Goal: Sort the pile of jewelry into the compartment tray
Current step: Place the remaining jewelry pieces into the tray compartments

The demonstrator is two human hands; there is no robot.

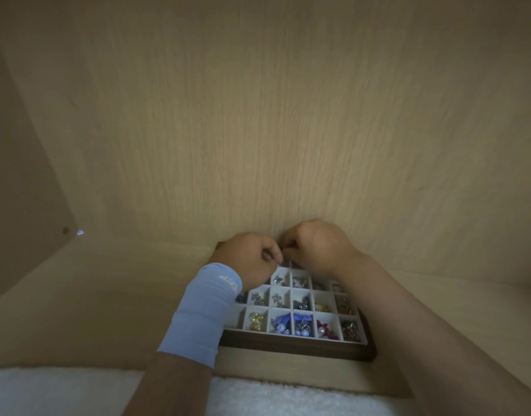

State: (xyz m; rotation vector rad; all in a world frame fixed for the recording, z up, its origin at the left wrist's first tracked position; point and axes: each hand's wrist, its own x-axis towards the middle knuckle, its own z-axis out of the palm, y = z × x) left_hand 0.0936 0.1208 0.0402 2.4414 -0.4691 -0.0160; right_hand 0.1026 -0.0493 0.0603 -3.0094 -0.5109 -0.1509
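Observation:
A dark-framed compartment tray [297,347] with white dividers lies on the wooden surface against the back wall. Its cells hold silver, gold, blue, red and pearl jewelry pieces. My left hand [247,256], with a light blue wristband, hovers over the tray's far left cells with fingers curled. My right hand [316,247] is curled over the far middle cells. The fingertips of both hands meet and pinch a tiny jewelry piece [284,250] between them; it is too small to identify. The far row of cells is hidden under my hands.
A wood-grain back wall [273,130] rises just behind the tray. A side panel [21,205] closes the left. A white fluffy towel [63,391] lies along the near edge.

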